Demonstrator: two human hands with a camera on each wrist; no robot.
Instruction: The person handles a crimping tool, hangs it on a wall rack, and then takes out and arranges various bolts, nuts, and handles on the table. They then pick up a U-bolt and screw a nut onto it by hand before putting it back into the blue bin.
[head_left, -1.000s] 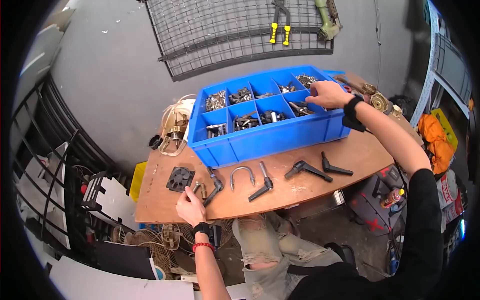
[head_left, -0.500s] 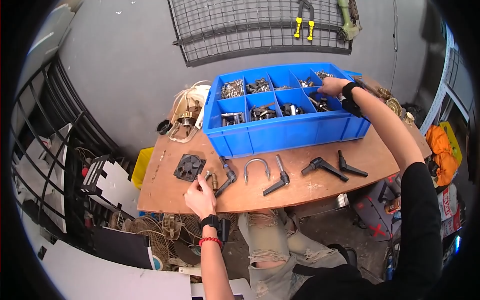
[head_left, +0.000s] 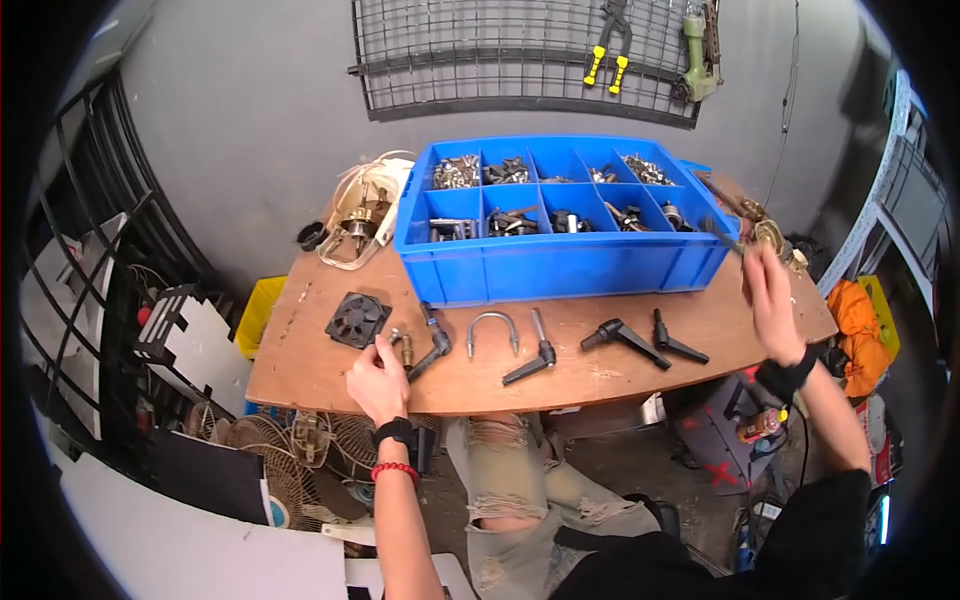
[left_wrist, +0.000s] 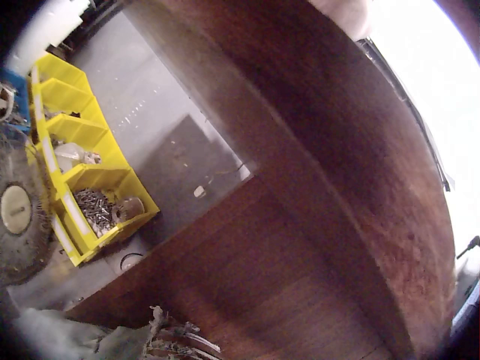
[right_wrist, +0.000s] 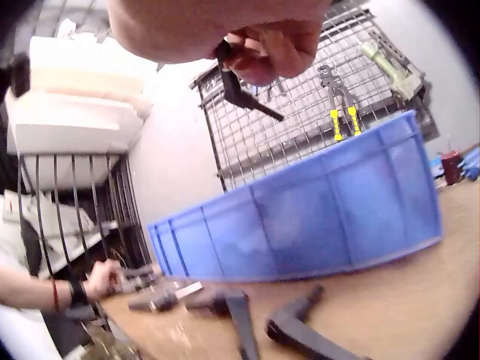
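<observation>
My right hand [head_left: 770, 305] is raised off the blue bin's front right corner, gripping a black lever handle [right_wrist: 238, 91] whose arm sticks out past the fingers. At the table's front left, my left hand [head_left: 378, 382] rests with its fingertips beside a small bolt [head_left: 395, 337] and a brass fitting [head_left: 407, 352]; contact with them is unclear. Rightward of it lie a lever handle with a blue mark [head_left: 436, 345], a U-bolt [head_left: 492, 322], a lever with a long stud [head_left: 538, 352] and two black levers [head_left: 628, 340] [head_left: 680, 340].
The blue divided bin [head_left: 565, 268] holds screws and metal parts. A black fan [head_left: 358, 319] lies left of the levers. Coils and a motor part [head_left: 360, 225] stand at the back left, brass parts [head_left: 768, 236] at the back right. Yellow bins [left_wrist: 105, 169] are below the table.
My right hand has come out of the bin's right side toward the front right, bringing a black lever handle. My left hand stays by the bolt and fitting. The head view has shifted.
</observation>
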